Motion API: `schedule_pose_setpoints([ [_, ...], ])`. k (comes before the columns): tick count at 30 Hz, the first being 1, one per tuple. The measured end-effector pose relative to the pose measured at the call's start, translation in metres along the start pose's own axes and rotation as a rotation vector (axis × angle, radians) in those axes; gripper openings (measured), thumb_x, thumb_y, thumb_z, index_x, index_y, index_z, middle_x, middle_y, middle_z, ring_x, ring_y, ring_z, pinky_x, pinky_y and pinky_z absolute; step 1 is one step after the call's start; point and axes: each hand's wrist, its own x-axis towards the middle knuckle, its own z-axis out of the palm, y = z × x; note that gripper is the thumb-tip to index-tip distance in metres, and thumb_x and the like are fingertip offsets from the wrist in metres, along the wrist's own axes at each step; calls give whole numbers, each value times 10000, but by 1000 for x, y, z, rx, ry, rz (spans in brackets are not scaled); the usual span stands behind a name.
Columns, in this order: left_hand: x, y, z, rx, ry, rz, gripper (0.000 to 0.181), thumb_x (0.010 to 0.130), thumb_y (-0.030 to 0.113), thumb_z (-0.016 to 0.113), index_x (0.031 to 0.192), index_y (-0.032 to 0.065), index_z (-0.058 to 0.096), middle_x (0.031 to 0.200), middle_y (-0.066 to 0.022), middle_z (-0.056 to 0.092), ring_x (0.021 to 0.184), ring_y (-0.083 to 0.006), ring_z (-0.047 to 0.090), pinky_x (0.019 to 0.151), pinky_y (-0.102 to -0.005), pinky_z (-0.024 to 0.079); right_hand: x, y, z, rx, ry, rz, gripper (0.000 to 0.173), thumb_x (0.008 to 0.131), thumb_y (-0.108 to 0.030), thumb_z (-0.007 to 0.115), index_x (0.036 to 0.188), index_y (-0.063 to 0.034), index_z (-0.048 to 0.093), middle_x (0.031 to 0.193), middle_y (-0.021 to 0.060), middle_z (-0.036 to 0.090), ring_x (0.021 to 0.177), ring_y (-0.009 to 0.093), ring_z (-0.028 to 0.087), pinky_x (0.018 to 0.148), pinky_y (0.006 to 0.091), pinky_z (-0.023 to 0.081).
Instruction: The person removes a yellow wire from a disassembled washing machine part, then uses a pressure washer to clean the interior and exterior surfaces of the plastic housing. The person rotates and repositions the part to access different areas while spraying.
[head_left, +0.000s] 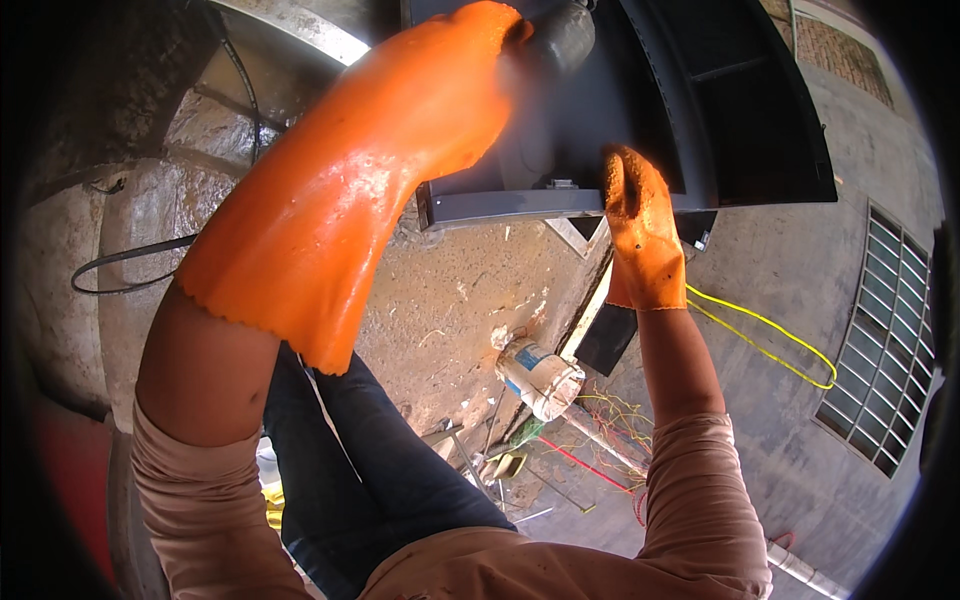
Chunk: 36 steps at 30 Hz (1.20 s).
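Note:
A large dark metal panel (517, 203) with a raised grey rim lies before me at the top of the view. My right hand (637, 195), in a textured orange rubber glove, holds this rim near its right part, fingers bent over the edge. My left hand (469, 67) wears a long orange gauntlet glove and reaches over the panel's left part. Its fingers are mostly hidden, so its grip does not show. Beside it is a worn grey rounded object (566, 37), partly cut off by the frame. A whitish blur hangs below that object.
A stained white bucket (541, 379) stands beyond my legs, near tangled thin wires (611, 412) and a brush with green bristles (525, 433). A yellow cord (780, 330) loops at right by a barred window (877, 337). A black hose (135, 262) curves at left.

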Motion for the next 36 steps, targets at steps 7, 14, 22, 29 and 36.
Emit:
schedule_pose_setpoints([
  [7,-2,-2,4,-84,17,-65,622,1020,148,784,1609,177,583,1365,-189,785,1224,-416,778,1018,-473,621,-1,4,1,5,0,-12,232,1077,-177,737,1238,-32,821,1101,260,812,1022,457,789,940,500,627],
  [14,-3,8,0,-24,28,-82,631,1028,165,791,1620,170,575,1353,-190,793,1221,-413,784,1024,-479,618,3,3,1,21,22,-81,208,1068,-157,749,1219,-33,823,1081,261,810,1004,459,788,919,503,629],
  [22,0,1,-11,7,-98,-83,635,1045,188,776,1640,167,555,1348,-207,791,1198,-405,791,1009,-485,620,-1,6,4,22,60,-66,183,1061,-146,759,1188,-34,831,1053,258,812,983,459,788,913,503,629],
  [29,-5,7,-12,-17,-55,-49,636,1054,204,763,1649,176,542,1322,-202,799,1162,-372,808,993,-467,621,2,5,6,5,45,-58,178,1059,-145,765,1189,-44,834,1053,246,813,987,457,786,914,505,627],
  [36,1,11,-19,-58,-112,-103,625,1048,231,768,1631,156,556,1265,-192,808,1108,-353,813,985,-459,619,1,8,4,-4,59,-80,186,1061,-150,763,1201,-49,834,1066,238,817,999,449,787,924,506,622],
])
